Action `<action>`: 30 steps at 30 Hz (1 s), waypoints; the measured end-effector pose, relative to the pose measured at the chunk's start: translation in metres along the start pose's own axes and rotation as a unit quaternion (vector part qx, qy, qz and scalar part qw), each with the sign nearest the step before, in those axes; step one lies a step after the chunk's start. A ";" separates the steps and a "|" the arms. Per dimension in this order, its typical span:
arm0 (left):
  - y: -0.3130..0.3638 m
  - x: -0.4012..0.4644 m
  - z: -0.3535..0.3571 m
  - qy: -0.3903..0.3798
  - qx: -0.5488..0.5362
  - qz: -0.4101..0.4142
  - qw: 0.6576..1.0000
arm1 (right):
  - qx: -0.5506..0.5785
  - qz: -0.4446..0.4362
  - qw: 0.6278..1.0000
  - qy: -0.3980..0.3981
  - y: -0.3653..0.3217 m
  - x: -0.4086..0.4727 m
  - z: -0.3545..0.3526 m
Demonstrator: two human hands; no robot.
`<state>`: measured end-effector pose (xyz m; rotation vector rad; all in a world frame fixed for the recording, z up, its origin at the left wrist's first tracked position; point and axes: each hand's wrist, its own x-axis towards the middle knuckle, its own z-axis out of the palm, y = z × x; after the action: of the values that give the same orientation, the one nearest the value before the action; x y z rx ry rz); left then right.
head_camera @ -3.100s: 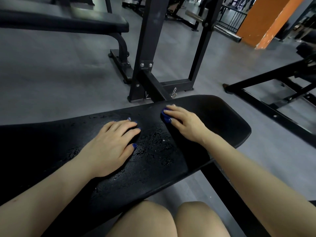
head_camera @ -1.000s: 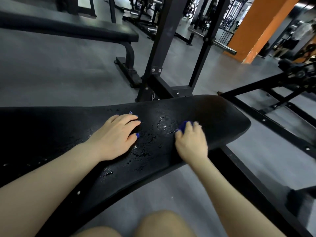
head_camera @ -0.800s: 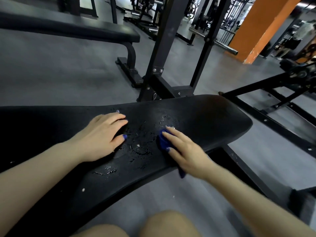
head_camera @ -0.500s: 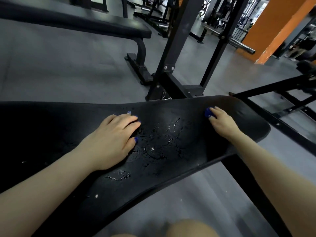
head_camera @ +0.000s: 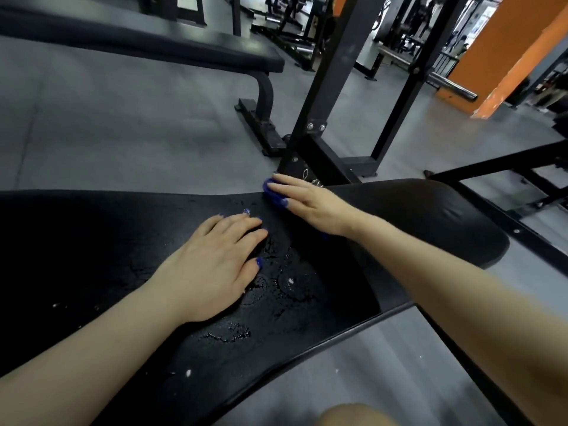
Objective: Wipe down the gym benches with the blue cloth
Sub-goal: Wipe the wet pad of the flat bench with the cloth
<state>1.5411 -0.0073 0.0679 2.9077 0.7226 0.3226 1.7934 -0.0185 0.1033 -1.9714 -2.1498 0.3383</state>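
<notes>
- We see the black padded desk (head_camera: 430,216) running across the view, w/ wet streaks and droplets (head_camera: 276,284) on its middle, just right of the left hand.
- Left hand (head_camera: 212,269) lies flat, palm down on the pad, fingers straight and close together; it holds nothing.
- Right hand (head_camera: 310,204) reaches across to the far edge of the pad, fingers straight, pressing down on the blue cloth (head_camera: 272,193).
- Cloth is mostly under that hand; only a small blue bit shows by the fingertips at the far edge, plus a sliver near the wrist. We can't tell how it's folded.
- Hands are near each other but apart; right one sits farther from us than the left.
- A knee (head_camera: 353,416) shows at the bottom edge.
- Behind the pad: black rack upright (head_camera: 322,96) w/ two bolts, bolted to a base frame.
- Top left: second bench (head_camera: 184,50), dark pad on a curved leg, on the grey floor (head_camera: 123,133).
- Top right: orange pillar (head_camera: 507,56), w/ a steel bar (head_camera: 445,84) just left of it.
</notes>
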 end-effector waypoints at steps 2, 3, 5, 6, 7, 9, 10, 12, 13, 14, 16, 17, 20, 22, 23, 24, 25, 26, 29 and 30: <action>0.001 0.000 0.000 0.003 -0.004 0.001 1.000 | -0.013 0.076 0.997 0.006 0.033 -0.026 -0.014; 0.002 0.000 0.000 0.002 -0.005 0.001 1.000 | -0.017 0.138 0.990 0.035 0.045 -0.033 -0.018; 0.001 0.000 0.000 0.005 -0.008 0.002 1.000 | -0.034 0.220 0.971 0.091 0.048 -0.036 -0.013; 0.001 0.000 0.001 0.008 -0.009 0.001 1.000 | -0.051 0.230 0.966 0.106 0.039 -0.034 -0.006; 0.000 0.000 0.001 0.009 -0.009 0.001 1.000 | -0.062 0.222 0.966 0.115 0.029 -0.035 0.002; -0.001 0.000 0.002 0.008 -0.008 0.005 1.000 | -0.046 0.171 0.978 0.106 0.012 -0.050 0.012; -0.001 0.000 0.002 0.007 -0.007 0.006 1.000 | -0.033 0.133 0.987 0.089 0.007 -0.064 0.013; 0.000 0.001 0.003 0.008 -0.007 0.005 1.000 | -0.002 0.083 0.996 0.023 0.004 -0.092 0.007; 0.000 0.001 0.002 0.007 -0.006 0.005 1.000 | 0.015 0.083 0.996 -0.006 0.005 -0.103 0.001; 0.000 0.002 0.002 0.005 -0.003 0.004 1.000 | 0.033 0.092 0.995 -0.020 0.006 -0.111 -0.005; 0.000 0.003 0.002 0.003 -0.001 0.003 1.000 | 0.036 0.109 0.993 0.017 0.008 -0.119 -0.015; 0.000 0.003 0.002 0.002 -0.002 0.003 1.000 | 0.009 0.108 0.992 0.062 0.009 -0.121 -0.017; 0.000 0.003 0.002 0.002 -0.005 0.001 1.000 | -0.082 0.129 0.977 0.148 0.002 -0.121 -0.015; -0.001 0.004 0.003 0.002 -0.003 -0.001 1.000 | -0.114 0.142 0.973 0.145 -0.001 -0.120 -0.007; -0.002 0.004 0.004 0.002 0.000 -0.002 1.000 | -0.132 0.141 0.970 0.150 -0.002 -0.120 -0.003; -0.002 0.004 0.004 0.001 0.001 -0.004 1.000 | -0.146 0.137 0.967 0.159 -0.002 -0.120 -0.001; -0.003 0.004 0.004 0.001 0.002 -0.004 1.000 | -0.155 0.131 0.964 0.173 -0.001 -0.120 0.000; -0.003 0.004 0.004 -0.001 0.003 -0.005 1.000 | -0.160 0.127 0.961 0.186 0.000 -0.121 0.000; -0.002 0.004 0.003 -0.004 0.004 -0.005 1.000 | -0.181 0.123 0.956 0.194 0.000 -0.120 -0.005; -0.002 0.004 0.002 -0.003 0.006 -0.006 1.000 | -0.178 0.131 0.957 0.186 -0.002 -0.119 -0.008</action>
<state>1.5442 -0.0036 0.0661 2.9134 0.7430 0.3084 1.8046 -0.1366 0.1121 -2.2898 -1.8061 -0.3878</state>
